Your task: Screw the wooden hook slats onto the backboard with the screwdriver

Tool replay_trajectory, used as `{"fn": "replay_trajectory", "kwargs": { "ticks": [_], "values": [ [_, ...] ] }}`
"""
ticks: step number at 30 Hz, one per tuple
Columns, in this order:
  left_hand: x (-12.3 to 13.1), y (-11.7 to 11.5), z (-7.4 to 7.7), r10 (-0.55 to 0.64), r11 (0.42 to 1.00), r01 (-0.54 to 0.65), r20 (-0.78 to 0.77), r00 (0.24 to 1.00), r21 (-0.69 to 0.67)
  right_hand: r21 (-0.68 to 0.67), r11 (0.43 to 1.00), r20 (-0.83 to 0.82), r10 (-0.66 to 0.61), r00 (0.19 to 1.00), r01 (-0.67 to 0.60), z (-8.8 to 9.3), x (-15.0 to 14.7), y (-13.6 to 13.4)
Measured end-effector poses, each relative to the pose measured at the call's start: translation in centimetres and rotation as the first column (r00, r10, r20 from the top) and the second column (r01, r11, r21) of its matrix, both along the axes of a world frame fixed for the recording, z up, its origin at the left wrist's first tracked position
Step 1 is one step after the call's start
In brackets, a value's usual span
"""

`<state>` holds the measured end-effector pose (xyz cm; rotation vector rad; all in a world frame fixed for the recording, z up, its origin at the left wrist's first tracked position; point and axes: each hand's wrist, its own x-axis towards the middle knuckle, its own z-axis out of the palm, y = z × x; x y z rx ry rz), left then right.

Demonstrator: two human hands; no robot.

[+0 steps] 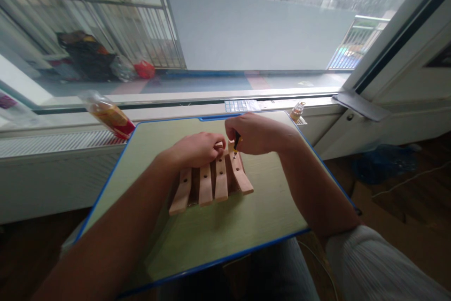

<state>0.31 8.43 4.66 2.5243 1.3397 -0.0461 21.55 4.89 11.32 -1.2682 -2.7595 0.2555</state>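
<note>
Several pale wooden slats (205, 183) with dark screw holes lie side by side, fixed across a wooden base mostly hidden under them. My left hand (199, 148) is closed over the far end of the slats, its fingers curled round one of them. In my right hand (252, 134) is a screwdriver (237, 141) with a black and yellow handle, held nearly upright. The screwdriver's tip meets a shiny screw (234, 156) in the rightmost slat (243, 180), which sits at an angle to the others.
The pieces rest on a light green tabletop (268, 212) with a blue edge. Beyond it is a windowsill with a blister sheet (241, 105) and a small clear bottle (298, 111). A larger bottle with a red label (112, 115) leans at the left, above a radiator (52, 146).
</note>
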Motion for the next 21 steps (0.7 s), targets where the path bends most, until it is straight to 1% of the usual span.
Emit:
{"fn": "replay_trajectory", "kwargs": {
  "ticks": [6,10,15,21],
  "values": [
    [0.4,-0.5,0.7,0.033,0.999,-0.033,-0.007,0.999,-0.013,0.05,0.998,0.039,-0.044,0.998,0.042,0.1,0.1,0.1],
    [0.3,-0.3,0.4,0.025,1.0,-0.025,-0.006,1.0,-0.014,0.058,0.995,0.067,-0.08,0.995,0.076,0.2,-0.2,0.0],
    [0.1,-0.1,0.0,0.022,1.0,-0.022,-0.02,1.0,0.002,0.064,0.987,0.103,-0.154,0.983,0.148,0.3,-1.1,-0.2],
    [-0.1,0.1,-0.3,0.01,1.0,-0.009,-0.031,0.999,0.018,0.051,0.982,0.117,-0.188,0.975,0.184,0.3,-1.2,-0.4]
  ]
}}
